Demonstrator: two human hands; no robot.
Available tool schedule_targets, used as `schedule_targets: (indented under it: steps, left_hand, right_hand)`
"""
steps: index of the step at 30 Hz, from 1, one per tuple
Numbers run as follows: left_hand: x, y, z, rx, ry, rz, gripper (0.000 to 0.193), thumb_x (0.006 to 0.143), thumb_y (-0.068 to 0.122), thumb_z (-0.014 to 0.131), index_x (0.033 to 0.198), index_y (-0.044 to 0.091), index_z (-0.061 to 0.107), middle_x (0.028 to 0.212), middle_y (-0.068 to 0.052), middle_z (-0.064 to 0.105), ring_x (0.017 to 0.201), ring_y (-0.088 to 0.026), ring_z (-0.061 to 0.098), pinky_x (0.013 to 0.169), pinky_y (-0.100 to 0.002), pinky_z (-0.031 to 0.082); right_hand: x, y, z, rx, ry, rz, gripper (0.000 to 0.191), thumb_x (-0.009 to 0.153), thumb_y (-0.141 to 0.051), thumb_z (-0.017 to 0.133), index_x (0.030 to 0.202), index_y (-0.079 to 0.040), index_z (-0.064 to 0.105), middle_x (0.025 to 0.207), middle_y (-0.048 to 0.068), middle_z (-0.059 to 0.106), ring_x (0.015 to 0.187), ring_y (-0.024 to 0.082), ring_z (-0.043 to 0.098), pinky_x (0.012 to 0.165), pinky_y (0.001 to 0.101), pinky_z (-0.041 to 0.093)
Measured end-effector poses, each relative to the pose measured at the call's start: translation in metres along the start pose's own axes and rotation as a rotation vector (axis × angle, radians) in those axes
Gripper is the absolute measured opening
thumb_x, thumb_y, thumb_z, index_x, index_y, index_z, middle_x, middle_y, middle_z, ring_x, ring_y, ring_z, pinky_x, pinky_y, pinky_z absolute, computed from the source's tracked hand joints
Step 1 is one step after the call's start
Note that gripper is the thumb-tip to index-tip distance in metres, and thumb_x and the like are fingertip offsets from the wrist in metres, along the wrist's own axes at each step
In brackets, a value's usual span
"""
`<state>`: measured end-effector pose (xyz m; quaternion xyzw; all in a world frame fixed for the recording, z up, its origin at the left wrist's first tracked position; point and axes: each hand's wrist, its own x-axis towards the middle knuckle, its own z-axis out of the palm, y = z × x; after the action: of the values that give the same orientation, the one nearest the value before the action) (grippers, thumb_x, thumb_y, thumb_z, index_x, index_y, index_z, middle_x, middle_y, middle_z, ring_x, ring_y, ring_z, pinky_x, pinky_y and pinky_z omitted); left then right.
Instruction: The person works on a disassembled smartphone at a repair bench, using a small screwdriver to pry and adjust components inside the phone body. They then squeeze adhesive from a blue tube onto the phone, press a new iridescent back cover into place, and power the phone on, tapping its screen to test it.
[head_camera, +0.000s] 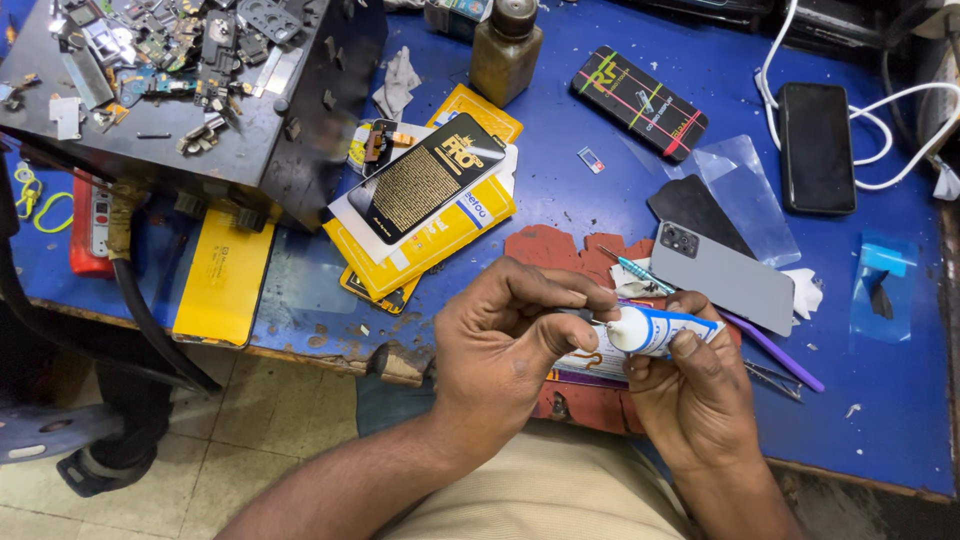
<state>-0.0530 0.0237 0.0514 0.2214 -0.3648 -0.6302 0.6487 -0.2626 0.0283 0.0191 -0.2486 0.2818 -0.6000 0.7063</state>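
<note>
Right hand (695, 385) grips the white glue tube (655, 330), left hand (505, 335) pinches its nozzle end — cap work, I'd judge, calling next for a steady twist.

- Bare blue bench top (560, 190) at twelve o'clock from the hands gives open passage; only a tiny card chip (591, 160) lies there
- At two o'clock a grey phone back cover (725, 275) blocks the way, close by
- At ten o'clock a stack of yellow flat packets (440, 225); beyond it a black metal box of scrap parts (190, 95)
- At three o'clock a purple pry stick (775, 352), then clear blue surface
</note>
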Motion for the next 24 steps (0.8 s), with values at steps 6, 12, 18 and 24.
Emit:
schedule_targets:
  steps: [6, 12, 18, 24]
  left_hand:
    - [-0.0002, -0.0006, -0.0008, 0.028, 0.005, 0.008, 0.015, 0.102, 0.003, 0.07, 0.11, -0.001, 0.058, 0.115, -0.02, 0.073, 0.106, -0.019, 0.073, 0.094, -0.033, 0.063]
    - [0.0004, -0.0026, -0.001, 0.03, 0.008, 0.021, 0.016, 0.101, 0.002, 0.071, 0.109, -0.001, 0.058, 0.113, -0.019, 0.073, 0.106, -0.019, 0.073, 0.094, -0.034, 0.063]
    - [-0.0005, -0.0032, -0.0022, 0.044, 0.027, 0.015, 0.016, 0.1, 0.002, 0.072, 0.108, -0.002, 0.059, 0.113, -0.018, 0.073, 0.106, -0.02, 0.073, 0.095, -0.034, 0.063]
    - [-0.0008, -0.0031, -0.0033, 0.044, 0.029, 0.021, 0.015, 0.1, 0.0, 0.072, 0.107, -0.002, 0.059, 0.112, -0.018, 0.073, 0.106, -0.019, 0.073, 0.096, -0.034, 0.063]
  right_hand:
    - [0.0012, 0.001, -0.0028, -0.006, -0.001, 0.001, 0.028, 0.1, -0.011, 0.076, 0.119, -0.003, 0.057, 0.112, 0.015, 0.07, 0.095, 0.021, 0.072, 0.084, 0.0298, 0.06]
    - [0.0013, 0.0021, -0.0042, 0.0, -0.002, 0.007, 0.029, 0.099, -0.012, 0.077, 0.118, -0.003, 0.058, 0.113, 0.015, 0.071, 0.095, 0.021, 0.072, 0.084, 0.0301, 0.06]
    - [0.0021, 0.0033, -0.0026, 0.005, -0.009, 0.01, 0.029, 0.098, -0.012, 0.078, 0.117, -0.003, 0.058, 0.112, 0.013, 0.071, 0.096, 0.02, 0.072, 0.084, 0.0296, 0.06]
    - [0.0025, 0.0042, -0.0003, 0.001, -0.009, 0.007, 0.028, 0.098, -0.011, 0.078, 0.116, -0.003, 0.058, 0.112, 0.013, 0.07, 0.098, 0.021, 0.073, 0.085, 0.0297, 0.06]
